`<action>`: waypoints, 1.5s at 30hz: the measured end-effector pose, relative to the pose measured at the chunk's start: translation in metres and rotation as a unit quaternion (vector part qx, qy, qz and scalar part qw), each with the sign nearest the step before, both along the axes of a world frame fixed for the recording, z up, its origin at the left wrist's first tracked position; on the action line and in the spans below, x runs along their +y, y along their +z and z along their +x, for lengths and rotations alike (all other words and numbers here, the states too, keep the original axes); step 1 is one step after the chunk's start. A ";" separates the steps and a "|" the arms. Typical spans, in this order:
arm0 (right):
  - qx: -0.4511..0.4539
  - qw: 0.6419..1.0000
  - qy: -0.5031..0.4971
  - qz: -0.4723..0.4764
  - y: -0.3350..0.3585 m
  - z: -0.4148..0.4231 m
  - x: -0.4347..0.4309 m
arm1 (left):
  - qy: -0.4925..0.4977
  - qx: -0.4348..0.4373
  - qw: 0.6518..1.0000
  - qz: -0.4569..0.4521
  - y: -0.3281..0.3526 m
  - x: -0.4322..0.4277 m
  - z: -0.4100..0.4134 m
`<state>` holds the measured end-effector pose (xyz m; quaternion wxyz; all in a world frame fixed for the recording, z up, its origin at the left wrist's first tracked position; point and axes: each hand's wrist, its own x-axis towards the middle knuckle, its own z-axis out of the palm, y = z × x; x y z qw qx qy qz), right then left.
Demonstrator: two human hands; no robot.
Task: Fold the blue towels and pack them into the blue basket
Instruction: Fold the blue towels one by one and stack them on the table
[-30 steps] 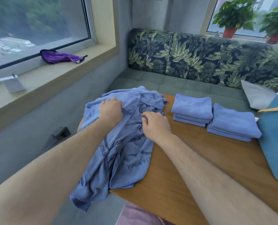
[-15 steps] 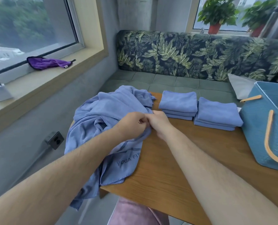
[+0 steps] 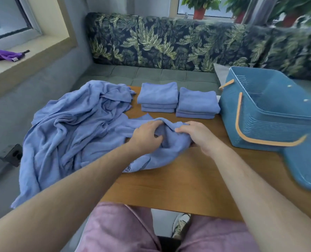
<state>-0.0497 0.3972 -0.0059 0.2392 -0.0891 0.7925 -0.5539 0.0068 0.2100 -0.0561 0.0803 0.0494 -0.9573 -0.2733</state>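
Towel (image 3: 171,142) lies bunched on the near part of the table (image 3: 178,182), with both hands clenched into it. The left hand (image 3: 147,137) curls its fingers into the cloth from the left, and the right hand (image 3: 196,137) grips the raised fold from the right. It looks like 1 towel being drawn clear of the pile (image 3: 74,128), which sprawls to the left and hangs over the table edge. To do this well, I judge the hands should find 2 adjacent corners and lift until the cloth drops free of the heap. They can then lay it flat on the bare wood before halving it; a trailing edge could drag the pile off. Beyond, 2 folded stacks (image 3: 158,95) sit side by side. The basket (image 3: 271,115) stands just right of them, open, with no towel showing inside.
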 end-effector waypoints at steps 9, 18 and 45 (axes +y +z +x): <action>-0.042 0.995 -0.086 0.028 -0.042 0.016 0.076 | 0.055 -0.124 0.980 -0.144 -0.030 0.046 -0.006; -0.015 0.993 -0.114 -0.017 -0.045 0.024 0.082 | 0.053 -0.145 0.988 -0.002 -0.021 0.057 0.008; 0.113 0.963 -0.071 -0.234 0.159 0.003 0.081 | 0.112 0.165 0.860 0.470 0.205 -0.051 0.042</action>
